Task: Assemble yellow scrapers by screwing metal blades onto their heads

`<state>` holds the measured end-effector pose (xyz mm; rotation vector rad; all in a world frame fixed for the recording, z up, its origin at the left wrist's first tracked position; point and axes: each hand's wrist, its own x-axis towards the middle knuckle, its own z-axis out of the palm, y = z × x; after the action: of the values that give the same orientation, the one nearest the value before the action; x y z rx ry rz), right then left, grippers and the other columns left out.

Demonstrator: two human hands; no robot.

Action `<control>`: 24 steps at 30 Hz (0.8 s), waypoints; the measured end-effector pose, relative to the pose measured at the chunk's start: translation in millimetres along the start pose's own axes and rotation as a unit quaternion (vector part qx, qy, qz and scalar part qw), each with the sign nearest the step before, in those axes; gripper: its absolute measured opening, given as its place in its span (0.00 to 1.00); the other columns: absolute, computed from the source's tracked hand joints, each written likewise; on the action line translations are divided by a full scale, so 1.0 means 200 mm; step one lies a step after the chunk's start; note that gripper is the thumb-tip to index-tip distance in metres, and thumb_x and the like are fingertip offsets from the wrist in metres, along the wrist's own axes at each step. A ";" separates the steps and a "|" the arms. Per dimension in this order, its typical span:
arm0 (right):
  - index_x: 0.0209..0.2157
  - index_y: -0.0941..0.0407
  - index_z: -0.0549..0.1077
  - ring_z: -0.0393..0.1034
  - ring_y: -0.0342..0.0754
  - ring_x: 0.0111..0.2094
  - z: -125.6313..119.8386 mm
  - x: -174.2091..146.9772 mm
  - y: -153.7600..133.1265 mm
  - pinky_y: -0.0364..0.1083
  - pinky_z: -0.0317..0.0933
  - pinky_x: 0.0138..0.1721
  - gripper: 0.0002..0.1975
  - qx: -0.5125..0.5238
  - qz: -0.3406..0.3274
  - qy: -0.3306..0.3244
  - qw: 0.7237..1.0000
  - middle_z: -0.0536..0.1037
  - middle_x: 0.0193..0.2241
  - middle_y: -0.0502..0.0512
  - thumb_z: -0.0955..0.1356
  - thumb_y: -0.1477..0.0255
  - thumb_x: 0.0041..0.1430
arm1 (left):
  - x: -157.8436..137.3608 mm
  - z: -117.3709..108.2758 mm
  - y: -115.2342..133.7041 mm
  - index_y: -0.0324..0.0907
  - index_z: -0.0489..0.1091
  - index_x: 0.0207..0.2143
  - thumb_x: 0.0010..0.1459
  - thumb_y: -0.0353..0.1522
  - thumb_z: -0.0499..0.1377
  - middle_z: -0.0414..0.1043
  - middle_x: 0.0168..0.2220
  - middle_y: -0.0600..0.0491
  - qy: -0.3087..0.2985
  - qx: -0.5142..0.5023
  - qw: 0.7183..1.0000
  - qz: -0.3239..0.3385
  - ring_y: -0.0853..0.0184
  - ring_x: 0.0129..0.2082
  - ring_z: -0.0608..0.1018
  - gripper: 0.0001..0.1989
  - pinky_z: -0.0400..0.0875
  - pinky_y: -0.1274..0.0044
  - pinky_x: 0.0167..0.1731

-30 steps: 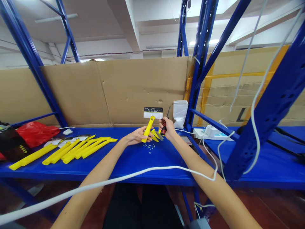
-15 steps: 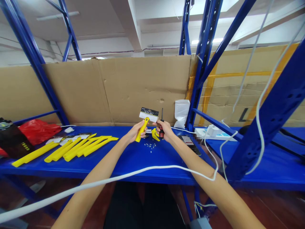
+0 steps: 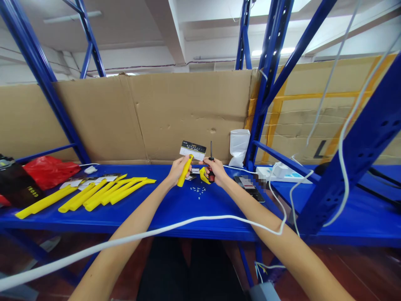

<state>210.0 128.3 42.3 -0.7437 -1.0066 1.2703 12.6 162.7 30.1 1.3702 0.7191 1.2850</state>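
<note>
Gripped in left hand (image 3: 177, 170): yellow tubular piece (image 3: 184, 172), overlapping black-and-white header card (image 3: 193, 149). Clasped in right hand (image 3: 219, 170): red-black screwdriver (image 3: 211, 177), shaft upward. On counter (image 3: 169, 205), nearer than hands: small screws (image 3: 198, 190). Left of hands: row of yellow tubes (image 3: 102, 196).

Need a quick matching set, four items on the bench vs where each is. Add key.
1. screwdriver
2. tilted yellow piece
3. tiny loose parts
4. red bag

A. scattered on the blue table, nearer the wearer than the hands
B. in the left hand
C. far left, by a black bag
D. in the right hand

Pairs: 1-D, 2-B, 3-A, 4-C
</note>
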 end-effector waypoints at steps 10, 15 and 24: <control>0.45 0.53 0.80 0.59 0.36 0.16 0.02 -0.04 0.00 0.41 0.61 0.15 0.33 -0.016 -0.083 -0.062 0.995 0.88 0.37 0.50 0.87 0.51 0.43 | 0.00 -0.03 0.08 0.44 0.64 0.29 0.74 0.36 0.54 0.57 0.19 0.59 -0.082 -0.184 0.967 -0.152 0.72 0.12 0.61 0.16 0.59 0.80 0.14; 0.44 0.53 0.77 0.60 0.38 0.16 0.04 -0.02 0.04 0.39 0.62 0.15 0.38 -0.049 -0.074 0.002 0.996 0.75 0.21 0.40 0.90 0.52 0.36 | -0.01 -0.05 0.13 0.45 0.59 0.28 0.72 0.31 0.50 0.50 0.18 0.61 -0.134 -0.192 0.949 -0.210 0.73 0.09 0.52 0.15 0.49 0.82 0.10; 0.35 0.52 0.71 0.57 0.39 0.13 0.02 -0.01 0.05 0.40 0.59 0.13 0.36 -0.048 -0.068 0.007 0.997 0.66 0.12 0.38 0.88 0.46 0.40 | 0.00 -0.04 0.09 0.44 0.62 0.30 0.71 0.29 0.49 0.52 0.18 0.61 -0.193 -0.171 0.928 -0.269 0.73 0.08 0.51 0.13 0.49 0.82 0.08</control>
<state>202.7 128.2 34.7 -0.7448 -1.0949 1.1047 0.0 160.0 46.3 0.9988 0.5146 0.6383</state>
